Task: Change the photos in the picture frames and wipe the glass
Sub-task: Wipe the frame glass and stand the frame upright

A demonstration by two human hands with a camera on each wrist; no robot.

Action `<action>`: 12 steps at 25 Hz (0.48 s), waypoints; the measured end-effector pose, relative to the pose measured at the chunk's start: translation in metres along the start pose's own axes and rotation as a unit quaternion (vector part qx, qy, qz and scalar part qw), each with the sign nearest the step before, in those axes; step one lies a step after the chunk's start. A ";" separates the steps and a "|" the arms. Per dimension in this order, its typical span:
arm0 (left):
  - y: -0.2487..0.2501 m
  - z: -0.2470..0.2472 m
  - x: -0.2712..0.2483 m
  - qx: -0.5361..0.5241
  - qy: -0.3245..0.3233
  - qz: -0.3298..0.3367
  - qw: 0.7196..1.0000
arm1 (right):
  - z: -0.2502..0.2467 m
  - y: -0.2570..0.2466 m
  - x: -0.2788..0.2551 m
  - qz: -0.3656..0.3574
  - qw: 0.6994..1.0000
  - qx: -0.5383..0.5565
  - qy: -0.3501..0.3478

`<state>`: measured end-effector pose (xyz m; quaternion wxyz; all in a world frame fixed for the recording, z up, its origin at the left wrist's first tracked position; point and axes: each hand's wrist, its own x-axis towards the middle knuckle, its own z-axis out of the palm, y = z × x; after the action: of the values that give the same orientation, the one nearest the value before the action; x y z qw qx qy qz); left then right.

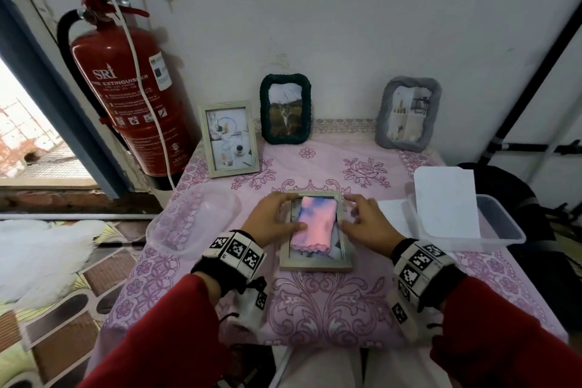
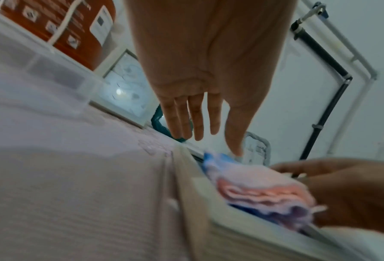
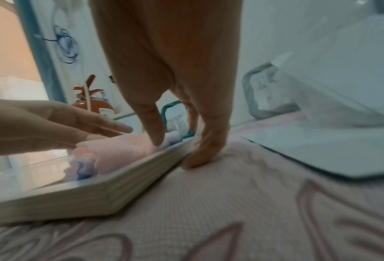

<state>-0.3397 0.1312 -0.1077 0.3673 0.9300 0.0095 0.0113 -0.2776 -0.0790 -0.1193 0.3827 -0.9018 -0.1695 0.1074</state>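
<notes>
With the pale frame [image 1: 316, 264] lying flat on the table [image 1: 327, 309] and the folded pink cloth [image 1: 314, 223] on its glass, I'm at the wiping step: left hand [image 1: 273, 221] spread, thumb on the cloth, right hand [image 1: 368, 224] relaxed beside the frame's edge, so next I'd guess pressing down and rubbing.

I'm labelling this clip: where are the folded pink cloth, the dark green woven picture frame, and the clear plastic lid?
Folded pink cloth [image 1: 315, 224]: head view, middle of its top.
Dark green woven picture frame [image 1: 264, 110]: head view, left border.
Clear plastic lid [image 1: 192, 224]: head view, centre.
</notes>
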 end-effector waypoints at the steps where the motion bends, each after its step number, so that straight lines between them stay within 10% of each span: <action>1: -0.006 -0.005 0.000 0.030 -0.024 -0.003 0.999 | 0.001 -0.007 -0.001 -0.051 0.996 -0.051 0.047; 4: -0.018 -0.009 0.006 0.166 -0.124 -0.008 0.978 | 0.012 -0.033 -0.002 -0.167 0.969 -0.180 0.021; 7: -0.023 -0.005 0.015 0.264 -0.178 -0.007 0.948 | 0.031 -0.039 0.002 -0.133 0.929 -0.327 -0.110; 12: -0.034 0.002 0.026 0.279 -0.202 -0.002 0.939 | 0.028 -0.036 0.012 -0.142 0.937 -0.289 -0.137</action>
<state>-0.3135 0.1554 -0.1316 0.0872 0.9778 -0.0603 -0.1806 -0.2835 -0.0322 -0.1131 0.0902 -0.9166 -0.3701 0.1211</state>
